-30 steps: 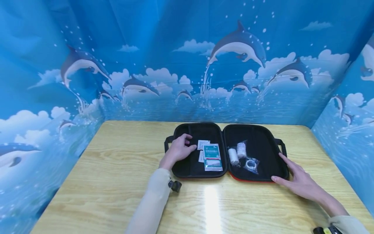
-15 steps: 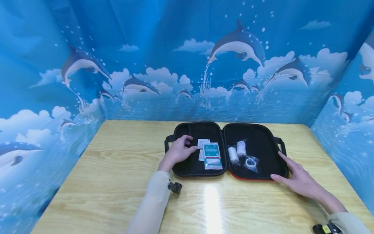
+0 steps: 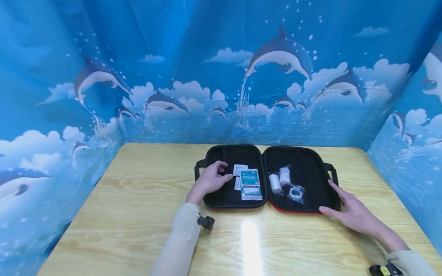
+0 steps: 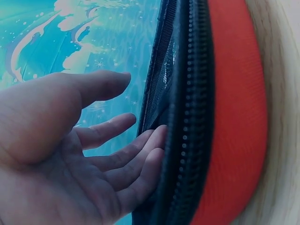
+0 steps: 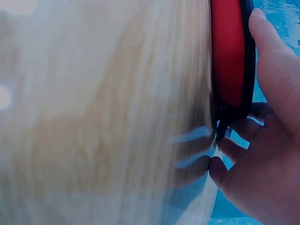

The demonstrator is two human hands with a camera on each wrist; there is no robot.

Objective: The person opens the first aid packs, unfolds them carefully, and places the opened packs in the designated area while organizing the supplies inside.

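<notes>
A black-lined first-aid case [image 3: 312,161] with a red shell lies unfolded on the wooden table. My left hand [image 3: 210,178] reaches over the left half's outer rim, its fingers loosely bent inside and holding nothing. The left wrist view shows these fingertips beside the zipper edge [image 4: 185,117]. Right of them lie small white packets [image 3: 238,169] and a green-and-white packet [image 3: 250,180]. My right hand [image 3: 355,212] rests at the case's right front corner. Its thumb [image 5: 265,33] touches the rim, and the other fingers reach beside and below the corner.
In the right half lie two white bandage rolls [image 3: 275,183] and a clear bag [image 3: 297,193] with a white ring-shaped item. Strap handles [image 3: 332,172] stick out at both sides. The table [image 3: 138,199] meets a dolphin-print curtain [image 3: 193,76] at the back.
</notes>
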